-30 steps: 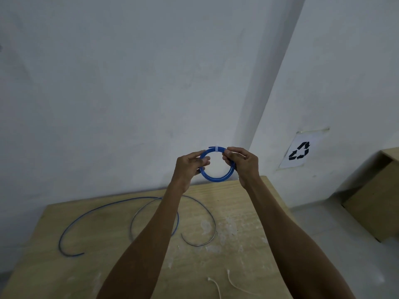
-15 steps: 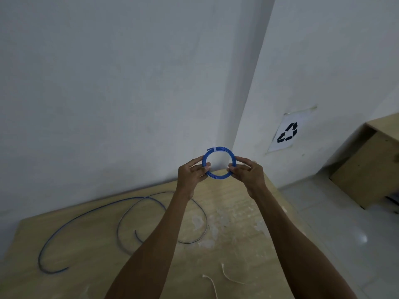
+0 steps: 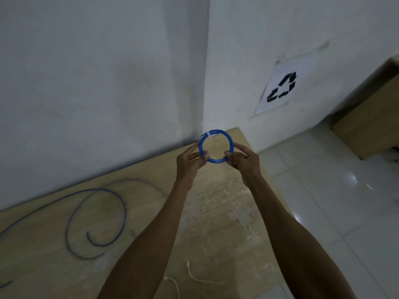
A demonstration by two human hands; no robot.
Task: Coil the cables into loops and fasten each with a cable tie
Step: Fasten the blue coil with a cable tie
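Below my view, the wooden table (image 3: 64, 266) carries a loose blue cable (image 3: 121, 212) and two white cable ties (image 3: 194, 277). Above its far corner, my left hand (image 3: 190, 160) and right hand (image 3: 243, 160) pinch the blue coil (image 3: 216, 160) by opposite sides. I see a white tie (image 3: 208, 133) binding its top.

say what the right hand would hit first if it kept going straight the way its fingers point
The right hand points left across the blue cable coil, so it would likely meet the left hand gripping the opposite side, though depth is hard to judge.
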